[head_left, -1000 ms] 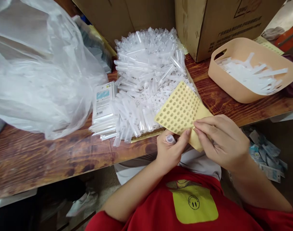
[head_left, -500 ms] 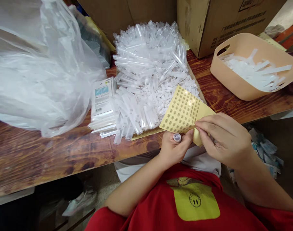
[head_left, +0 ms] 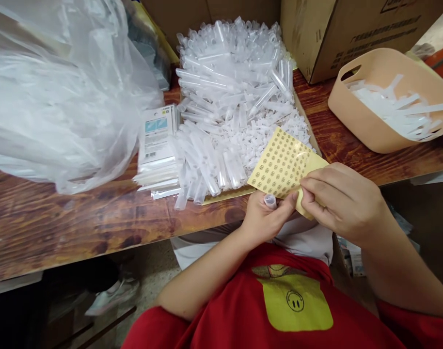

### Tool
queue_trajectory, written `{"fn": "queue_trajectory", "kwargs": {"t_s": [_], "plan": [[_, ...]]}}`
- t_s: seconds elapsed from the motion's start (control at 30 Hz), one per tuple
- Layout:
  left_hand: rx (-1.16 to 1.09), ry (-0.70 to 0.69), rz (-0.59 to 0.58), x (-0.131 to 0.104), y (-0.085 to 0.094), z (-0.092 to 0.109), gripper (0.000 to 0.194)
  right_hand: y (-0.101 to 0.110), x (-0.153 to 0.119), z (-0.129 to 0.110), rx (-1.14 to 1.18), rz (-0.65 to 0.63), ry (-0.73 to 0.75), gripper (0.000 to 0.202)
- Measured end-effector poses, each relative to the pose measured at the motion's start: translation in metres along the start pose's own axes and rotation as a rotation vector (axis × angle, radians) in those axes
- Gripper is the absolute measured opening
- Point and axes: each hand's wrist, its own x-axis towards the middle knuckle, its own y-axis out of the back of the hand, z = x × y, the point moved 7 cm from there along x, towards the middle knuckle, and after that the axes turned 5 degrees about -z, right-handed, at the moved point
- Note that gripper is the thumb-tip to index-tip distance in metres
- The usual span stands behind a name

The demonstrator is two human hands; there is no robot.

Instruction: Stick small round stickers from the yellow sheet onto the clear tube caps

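1. A yellow sticker sheet (head_left: pixel 279 165), printed with rows of small round labels, is held just past the near edge of a wooden table (head_left: pixel 79 223), in front of the person's red shirt.
2. The right hand (head_left: pixel 343 201) pinches the sheet's near corner, thumb and forefinger closed together on it.
3. The left hand (head_left: pixel 263 218) is curled shut around a small clear plastic tube (head_left: pixel 270 200), open end up; its thumb also touches the sheet's lower edge.
4. Judged from this, peeling a label goes best with the sheet kept taut and the tube held steady close under it.
5. Behind the sheet, toward the table's middle, lies a large heap of clear tubes (head_left: pixel 229 97) on a flat card.
6. At the heap's left edge sits a stack of flat sealed packets (head_left: pixel 156 150).
7. At the table's far right stands a peach plastic basket (head_left: pixel 367 121) holding loose white tubes.
8. The left end carries a big crumpled clear plastic bag (head_left: pixel 57 92); its contents cannot be made out.
9. Cardboard boxes (head_left: pixel 334 34) stand along the far edge.
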Motion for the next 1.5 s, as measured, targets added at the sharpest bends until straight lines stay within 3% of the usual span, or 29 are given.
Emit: {"fn": "queue_trajectory", "kwargs": {"t_s": [0.13,0.33,0.47,0.57,0.7,1.0,1.23,1.5], "plan": [[0.017,0.017,-0.002,0.0,0.001,-0.002,0.022,0.002,-0.002,0.007,0.067,0.092,-0.035,0.016],[-0.027,-0.008,-0.008,0.001,0.0,-0.001,0.015,0.007,-0.007,0.023,0.204,0.217,-0.244,0.017],[0.049,-0.007,-0.036,0.001,-0.003,-0.002,0.022,0.015,-0.007,0.008,0.161,0.277,-0.2,0.026],[0.078,-0.039,-0.077,0.001,-0.004,-0.001,0.041,0.013,-0.003,-0.011,0.207,0.205,-0.048,0.03],[0.068,-0.033,-0.086,0.0,-0.003,-0.003,0.046,0.003,0.004,-0.021,0.257,0.057,0.04,0.02],[0.041,-0.068,-0.07,-0.001,-0.003,-0.006,0.034,-0.002,0.01,-0.015,0.223,-0.046,0.032,0.023],[0.049,-0.02,-0.089,-0.001,-0.004,-0.007,0.028,-0.008,0.008,-0.009,0.208,-0.219,0.018,0.019],[0.127,-0.058,-0.106,-0.002,-0.005,-0.003,0.022,-0.009,0.01,-0.005,0.173,-0.351,0.002,0.022]]}}
